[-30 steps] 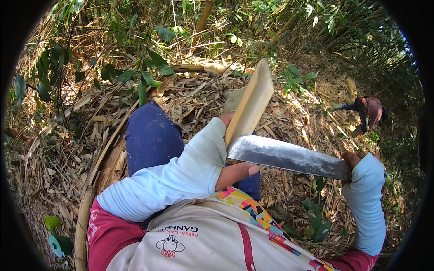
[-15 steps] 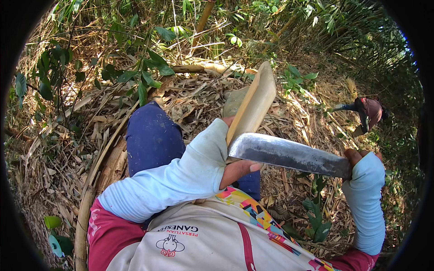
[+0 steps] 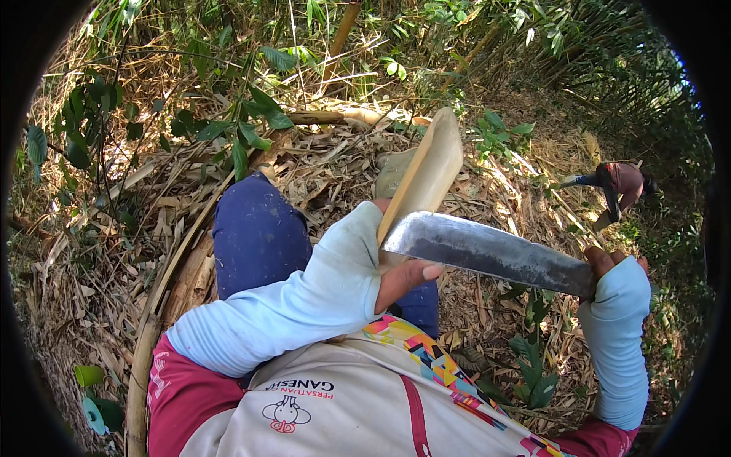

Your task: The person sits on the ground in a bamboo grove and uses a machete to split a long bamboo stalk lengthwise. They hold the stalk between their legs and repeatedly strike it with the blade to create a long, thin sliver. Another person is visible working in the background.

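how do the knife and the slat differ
The knife has a grey blade; the slat is pale tan. The knife lies mostly crosswise in view; the slat points upward, tilted right. The right hand grips the knife; the left hand holds the slat. Both are long and narrow.

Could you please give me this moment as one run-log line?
left hand: gripping bamboo piece | right hand: holding broad knife | broad knife: end overlaps bamboo piece in view, contact unclear | far right: another person
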A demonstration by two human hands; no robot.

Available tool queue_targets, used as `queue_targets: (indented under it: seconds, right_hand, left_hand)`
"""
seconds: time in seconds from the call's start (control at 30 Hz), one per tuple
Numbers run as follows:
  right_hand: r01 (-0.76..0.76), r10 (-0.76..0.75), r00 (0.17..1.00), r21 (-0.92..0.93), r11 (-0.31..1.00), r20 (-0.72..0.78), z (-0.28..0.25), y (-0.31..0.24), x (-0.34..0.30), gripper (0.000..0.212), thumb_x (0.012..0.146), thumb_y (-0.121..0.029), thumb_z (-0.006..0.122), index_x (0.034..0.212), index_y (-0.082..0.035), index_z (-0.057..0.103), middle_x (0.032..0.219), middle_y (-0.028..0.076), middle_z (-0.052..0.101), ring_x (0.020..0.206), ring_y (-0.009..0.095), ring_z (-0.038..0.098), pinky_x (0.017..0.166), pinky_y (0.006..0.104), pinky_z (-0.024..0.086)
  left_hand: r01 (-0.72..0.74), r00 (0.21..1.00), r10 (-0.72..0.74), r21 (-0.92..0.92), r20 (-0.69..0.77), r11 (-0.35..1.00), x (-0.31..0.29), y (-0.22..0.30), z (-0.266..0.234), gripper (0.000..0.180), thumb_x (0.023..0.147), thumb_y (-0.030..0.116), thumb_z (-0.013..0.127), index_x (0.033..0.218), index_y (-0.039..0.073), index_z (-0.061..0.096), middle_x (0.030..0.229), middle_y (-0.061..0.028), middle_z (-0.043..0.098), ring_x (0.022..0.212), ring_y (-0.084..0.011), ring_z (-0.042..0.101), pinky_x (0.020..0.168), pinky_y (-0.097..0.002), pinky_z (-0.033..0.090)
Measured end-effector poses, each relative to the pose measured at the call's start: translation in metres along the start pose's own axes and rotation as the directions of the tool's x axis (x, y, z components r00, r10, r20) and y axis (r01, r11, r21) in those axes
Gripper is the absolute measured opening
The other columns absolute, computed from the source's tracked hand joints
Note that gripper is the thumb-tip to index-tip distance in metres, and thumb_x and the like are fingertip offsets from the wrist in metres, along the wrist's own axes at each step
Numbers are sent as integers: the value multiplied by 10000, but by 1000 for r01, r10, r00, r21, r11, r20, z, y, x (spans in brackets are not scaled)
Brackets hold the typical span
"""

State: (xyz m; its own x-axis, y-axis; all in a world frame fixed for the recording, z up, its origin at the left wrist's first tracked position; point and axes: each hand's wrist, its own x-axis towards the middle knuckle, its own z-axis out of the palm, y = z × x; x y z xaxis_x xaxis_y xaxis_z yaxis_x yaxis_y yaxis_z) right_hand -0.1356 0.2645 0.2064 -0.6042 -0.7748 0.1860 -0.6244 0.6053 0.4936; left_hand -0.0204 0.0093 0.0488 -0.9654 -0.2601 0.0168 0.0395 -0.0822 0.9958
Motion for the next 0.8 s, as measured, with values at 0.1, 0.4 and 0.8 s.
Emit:
queue_targets:
  seconds: [0.1, 0.4, 0.8]
  right_hand:
    - [-16, 16, 1000, -2, 1000, 3, -1, -1, 0, 425, 559, 6, 707, 974, -70, 656, 668, 83, 512, 646, 308, 533, 719, 457, 411]
    - [54, -69, 991, 122, 991, 116, -4, -2, -2, 435, 539, 69, 704, 946, -73, 649, 704, 95, 561, 671, 319, 557, 668, 390, 425]
    - [25, -59, 976, 165, 986, 208, 9, -5, -5, 406, 563, -33, 739, 949, -125, 657, 694, 57, 567, 701, 297, 585, 735, 440, 429]
  left_hand:
    - [7, 1000, -8, -59, -27, 998, -1, 2, 2, 559, 784, 295, 812, 1153, -26, 541, 906, -113, 653, 853, -156, 617, 755, -302, 501]
    - [-119, 993, 119, 2, 27, 993, -3, -4, -7, 753, 692, 276, 870, 1232, -51, 458, 1018, -121, 612, 950, -164, 590, 848, -306, 483]
    - [-33, 980, 54, -114, 189, 993, 0, -5, -17, 957, 669, 249, 873, 1374, -46, 297, 1113, -79, 529, 1034, -151, 523, 920, -297, 444]
